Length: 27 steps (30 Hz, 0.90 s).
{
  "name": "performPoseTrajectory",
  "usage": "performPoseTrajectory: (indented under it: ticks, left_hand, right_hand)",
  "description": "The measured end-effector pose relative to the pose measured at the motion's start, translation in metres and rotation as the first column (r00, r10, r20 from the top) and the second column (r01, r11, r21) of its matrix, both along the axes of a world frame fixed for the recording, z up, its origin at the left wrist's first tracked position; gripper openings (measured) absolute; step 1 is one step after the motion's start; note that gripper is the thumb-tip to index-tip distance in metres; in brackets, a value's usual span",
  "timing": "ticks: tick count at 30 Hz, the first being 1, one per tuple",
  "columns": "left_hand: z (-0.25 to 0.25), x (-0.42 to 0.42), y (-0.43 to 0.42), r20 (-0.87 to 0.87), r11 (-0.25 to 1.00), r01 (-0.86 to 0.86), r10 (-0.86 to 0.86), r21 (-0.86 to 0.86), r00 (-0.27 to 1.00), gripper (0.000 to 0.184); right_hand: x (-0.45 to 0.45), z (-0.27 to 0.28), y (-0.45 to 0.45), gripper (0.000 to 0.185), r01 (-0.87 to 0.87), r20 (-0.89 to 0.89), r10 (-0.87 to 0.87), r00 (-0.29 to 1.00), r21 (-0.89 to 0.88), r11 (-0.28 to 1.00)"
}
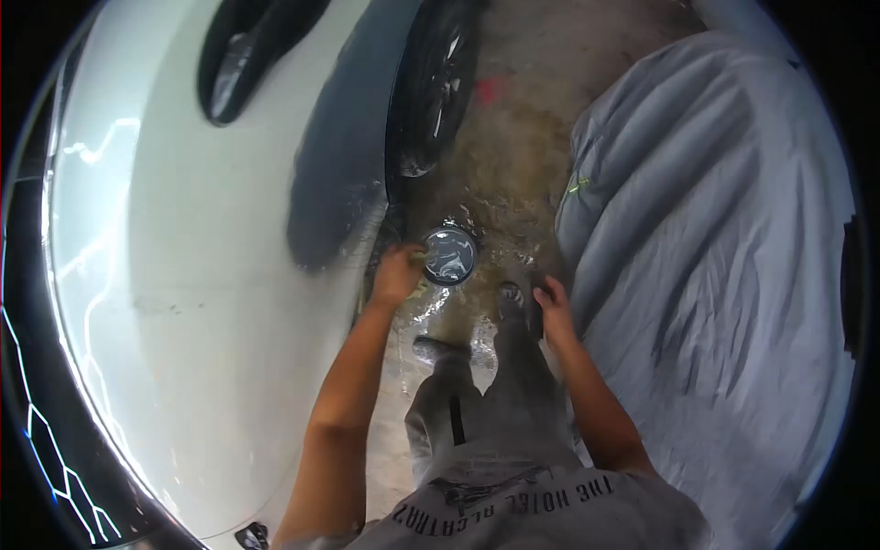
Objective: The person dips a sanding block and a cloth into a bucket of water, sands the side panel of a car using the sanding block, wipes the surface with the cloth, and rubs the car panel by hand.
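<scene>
My left hand [397, 274] is closed at the near rim of a round bucket of water [449, 258] on the wet floor. A small pale yellowish piece shows at its fingertips, too indistinct to name. My right hand [555, 310] hangs beside my right leg with its fingers curled. Something dark shows along those fingers; I cannot make out what it is. Left of the bucket stands a white car body [211, 302] with a dark grey patch [344, 151] reaching to the wheel arch. My left forearm runs close along the car's side.
A black wheel [438, 87] sits in the arch ahead. On the right, a grey cover [697, 220] drapes over a large shape. Water lies on the brownish floor [522, 156], which bears a red mark [489, 89]. A dark opening [240, 69] is in the car's upper surface.
</scene>
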<state>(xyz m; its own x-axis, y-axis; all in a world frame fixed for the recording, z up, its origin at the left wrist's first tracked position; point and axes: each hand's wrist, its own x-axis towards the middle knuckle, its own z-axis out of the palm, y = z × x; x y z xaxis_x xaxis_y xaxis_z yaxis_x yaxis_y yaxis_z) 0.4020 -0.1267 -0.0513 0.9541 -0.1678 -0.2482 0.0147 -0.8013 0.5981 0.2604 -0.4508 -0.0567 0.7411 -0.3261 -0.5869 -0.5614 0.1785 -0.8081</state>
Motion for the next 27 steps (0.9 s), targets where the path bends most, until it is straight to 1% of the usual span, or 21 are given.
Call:
performPoseTrajectory:
  ticks: [1,3,4,6,7,9,10,11,12,13,15,16,17,18,19,21,22,23,25,26,27]
  left_hand:
    - [-0.047,-0.003,-0.007,-0.041,0.999,-0.038,0.039,0.013,0.998,0.03]
    - [-0.139,-0.01,-0.019,-0.199,0.987,-0.16,0.157,-0.002,0.967,0.03]
    - [-0.163,-0.011,-0.026,-0.274,0.974,-0.227,0.218,-0.002,0.937,0.031]
    - [-0.172,-0.015,-0.046,-0.253,0.97,-0.239,0.243,0.046,0.937,0.03]
    - [-0.172,-0.022,-0.056,-0.241,0.964,-0.254,0.265,0.076,0.934,0.03]
    - [-0.176,-0.061,-0.083,-0.172,0.932,-0.363,0.358,0.001,0.918,0.032]
    - [-0.197,-0.094,-0.094,-0.254,0.928,-0.367,0.338,-0.072,0.906,0.035]
    - [-0.213,-0.132,-0.098,-0.298,0.994,0.11,-0.105,0.0,0.949,0.037]
    - [-0.171,-0.155,-0.115,-0.55,0.988,0.152,-0.147,-0.037,0.822,0.039]
    - [-0.152,-0.201,-0.125,-0.675,0.975,0.087,-0.205,-0.205,0.709,0.046]
    - [-0.096,-0.256,-0.144,-0.852,0.957,0.142,-0.288,-0.251,0.436,0.068]
    - [-0.026,-0.25,-0.149,-0.882,0.959,-0.027,-0.25,-0.284,0.4,0.068]
    - [-0.019,-0.272,-0.148,-0.93,0.951,-0.191,-0.173,-0.244,0.325,0.086]
    - [0.031,-0.257,-0.147,-0.91,0.955,-0.213,-0.109,-0.208,0.399,0.076]
    - [0.096,-0.235,-0.141,-0.884,0.956,-0.237,-0.045,-0.174,0.466,0.067]
    - [0.157,-0.241,-0.12,-0.797,0.962,-0.189,-0.043,-0.196,0.603,0.077]
    - [0.174,-0.246,-0.11,-0.744,0.968,-0.158,-0.042,-0.197,0.667,0.081]
    - [0.183,-0.255,-0.104,-0.793,0.95,-0.271,0.043,-0.157,0.608,0.078]
    - [0.187,-0.272,-0.102,-0.869,0.879,-0.471,0.173,-0.077,0.465,0.072]
    - [0.181,-0.279,-0.101,-0.871,0.805,-0.588,0.23,-0.082,0.435,0.069]
    - [0.167,-0.288,-0.101,-0.876,0.716,-0.693,0.274,-0.089,0.396,0.066]
  right_hand:
    - [-0.001,0.003,-0.012,0.053,0.018,-0.03,-0.018,0.999,0.001,1.0]
    - [-0.003,0.01,-0.037,0.053,0.054,-0.086,-0.054,0.995,-0.004,0.999]
    - [-0.003,0.006,-0.048,0.052,0.054,-0.087,-0.054,0.995,-0.009,0.999]
    - [-0.012,-0.004,-0.077,0.051,0.027,-0.1,-0.028,0.995,-0.012,1.0]
    - [-0.019,-0.025,-0.096,0.052,-0.021,-0.075,0.018,0.997,-0.038,0.999]
    - [-0.018,-0.034,-0.115,0.054,-0.033,-0.093,0.033,0.995,-0.004,0.999]
    - [-0.01,-0.036,-0.12,0.055,-0.036,-0.093,0.037,0.995,0.013,0.999]
    - [0.0,-0.032,-0.122,0.056,-0.057,-0.116,0.057,0.992,0.004,0.998]
    - [0.01,-0.025,-0.121,0.057,-0.072,-0.131,0.07,0.989,-0.007,0.997]
    - [0.018,-0.019,-0.12,0.059,-0.083,-0.146,0.079,0.986,-0.021,0.996]
    - [0.037,-0.02,-0.118,0.061,-0.104,-0.085,0.109,0.99,0.066,0.992]
    - [0.047,-0.02,-0.119,0.063,-0.119,-0.058,0.125,0.99,0.108,0.987]
    - [0.059,-0.014,-0.118,0.064,-0.15,-0.035,0.153,0.988,0.091,0.985]
    - [0.068,-0.007,-0.118,0.065,-0.178,-0.01,0.18,0.984,0.08,0.981]
    - [0.075,0.0,-0.114,0.066,-0.204,0.013,0.204,0.979,0.067,0.977]
    - [0.093,0.015,-0.107,0.068,-0.221,-0.008,0.224,0.975,0.137,0.966]
    - [0.103,0.02,-0.104,0.069,-0.225,-0.015,0.231,0.973,0.172,0.959]
    - [0.111,0.017,-0.099,0.065,-0.219,0.009,0.222,0.975,0.216,0.951]
    - [0.121,0.016,-0.083,0.059,-0.322,0.042,0.321,0.946,0.218,0.921]
    - [0.124,0.033,-0.069,0.057,-0.366,0.051,0.363,0.93,0.21,0.907]
    - [0.119,0.046,-0.05,0.05,-0.425,0.076,0.42,0.904,0.062,0.903]
